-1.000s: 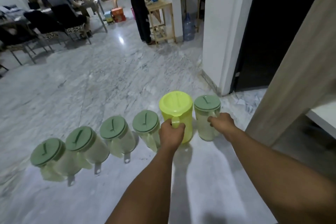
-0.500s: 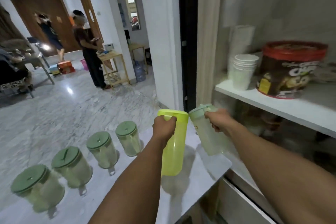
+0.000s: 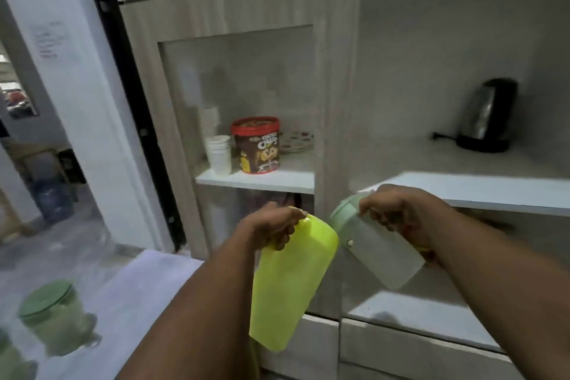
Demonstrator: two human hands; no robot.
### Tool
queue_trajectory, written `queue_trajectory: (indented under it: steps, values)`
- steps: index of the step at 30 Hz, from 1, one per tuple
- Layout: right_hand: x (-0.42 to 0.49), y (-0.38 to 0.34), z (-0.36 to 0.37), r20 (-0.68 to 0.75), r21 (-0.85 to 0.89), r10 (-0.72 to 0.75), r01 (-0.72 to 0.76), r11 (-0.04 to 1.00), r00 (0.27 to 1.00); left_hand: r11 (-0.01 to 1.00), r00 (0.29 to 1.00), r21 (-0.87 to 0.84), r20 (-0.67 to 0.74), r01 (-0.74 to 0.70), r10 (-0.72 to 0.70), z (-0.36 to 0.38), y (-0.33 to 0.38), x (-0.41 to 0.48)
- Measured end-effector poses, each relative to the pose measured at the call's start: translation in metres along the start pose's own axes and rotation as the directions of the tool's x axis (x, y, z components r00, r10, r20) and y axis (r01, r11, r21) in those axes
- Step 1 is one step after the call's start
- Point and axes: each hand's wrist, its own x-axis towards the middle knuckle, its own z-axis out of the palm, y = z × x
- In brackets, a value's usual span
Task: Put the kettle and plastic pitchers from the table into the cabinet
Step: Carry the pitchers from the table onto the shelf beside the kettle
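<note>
My left hand (image 3: 271, 230) grips the handle of a bright yellow pitcher (image 3: 290, 284), which hangs tilted in the air in front of the cabinet. My right hand (image 3: 398, 213) holds a clear pitcher with a green lid (image 3: 379, 251), tilted with its lid toward the left, just below the white shelf (image 3: 481, 191) on the right. A black kettle (image 3: 487, 116) stands on that shelf at the far right. Another green-lidded pitcher (image 3: 55, 318) stands on the table (image 3: 135, 293) at the lower left.
Behind the glass-fronted cabinet door (image 3: 246, 95) a shelf carries stacked white cups (image 3: 219, 154), a red-lidded tub (image 3: 257, 145) and a plate. A lower white shelf (image 3: 416, 315) lies beneath my right hand. A doorway opens at the left, with a water bottle (image 3: 51, 199) on the floor.
Both hands lifted the two pitchers off the table and carried them right, up to the cabinet. My view swung from the floor and the row of pitchers to the shelves.
</note>
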Motion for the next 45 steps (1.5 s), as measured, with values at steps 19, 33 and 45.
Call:
queue_trajectory:
  steps: [19, 33, 45]
  values:
    - [0.007, 0.098, -0.216, -0.704, 0.500, 0.106, 0.384, 0.776, 0.702, 0.780, 0.762, -0.053, -0.262, -0.624, 0.592, 0.228, 0.196, 0.066]
    - [0.253, 0.119, -0.339, -0.652, 0.608, 0.112, 0.429, 0.668, 0.750, 0.751, 0.638, 0.202, -0.418, -0.629, 0.647, 0.264, 0.333, 0.276]
    - [0.391, 0.154, -0.359, -0.621, 0.662, 0.177, 0.390, 0.640, 0.764, 0.845, 0.766, 0.085, -0.382, -0.528, 0.517, 0.314, 0.347, 0.416]
